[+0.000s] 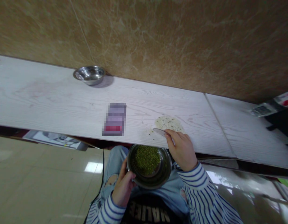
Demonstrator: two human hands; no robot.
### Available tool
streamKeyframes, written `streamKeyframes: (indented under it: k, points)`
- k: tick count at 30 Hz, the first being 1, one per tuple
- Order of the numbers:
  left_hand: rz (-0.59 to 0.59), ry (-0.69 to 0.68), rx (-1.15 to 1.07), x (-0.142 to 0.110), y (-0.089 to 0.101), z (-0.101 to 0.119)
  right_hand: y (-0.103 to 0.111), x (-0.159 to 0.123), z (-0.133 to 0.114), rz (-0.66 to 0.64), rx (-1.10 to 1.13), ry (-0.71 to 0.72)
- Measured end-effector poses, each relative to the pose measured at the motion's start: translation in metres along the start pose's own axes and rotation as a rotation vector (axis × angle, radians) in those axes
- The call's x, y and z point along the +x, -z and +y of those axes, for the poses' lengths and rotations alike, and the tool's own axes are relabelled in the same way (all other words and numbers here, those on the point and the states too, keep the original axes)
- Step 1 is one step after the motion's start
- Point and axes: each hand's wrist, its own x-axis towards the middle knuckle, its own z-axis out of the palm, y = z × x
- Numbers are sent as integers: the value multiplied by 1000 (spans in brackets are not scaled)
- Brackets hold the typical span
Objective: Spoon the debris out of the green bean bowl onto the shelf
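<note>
My left hand (pixel 125 183) grips the left rim of a steel bowl (pixel 166 174), held over my lap just below the counter's front edge. Small green beans (pixel 146 159), which look like mung beans, lie in the bowl. My right hand (pixel 181 147) is closed on a thin, pale, oval-tipped utensil (pixel 159 132), possibly a spoon; its handle is hidden by the fingers. The tip is low over the counter, left of a flat patch of whitish grains (pixel 169 123) with dark specks. A few loose bits lie around the tip.
A second steel bowl (pixel 89 74) stands at the back left against the brown wall (pixel 144 40). A pixelated phone-like rectangle (pixel 114 119) lies on the white wood-grain counter (pixel 139 93). At the far right are a clear packet (pixel 262 109) and a dark object (pixel 280 124).
</note>
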Motion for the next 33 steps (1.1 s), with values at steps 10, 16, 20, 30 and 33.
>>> streamKeyframes:
  k: [10, 16, 20, 30, 33]
  points:
    - [-3, 1, -10, 4, 4, -4, 6, -6, 2, -30, 34, 34]
    - [5, -17, -1, 2, 3, -4, 6, -9, 2, -40, 35, 27]
    - [-8, -13, 1, 2, 4, -3, 6, -10, 2, -45, 62, 34]
    - [-10, -29, -13, 0, 5, -2, 6, -8, -2, -87, 74, 28]
    - [-17, -20, -17, 1, 5, -2, 6, -8, 5, -65, 47, 10]
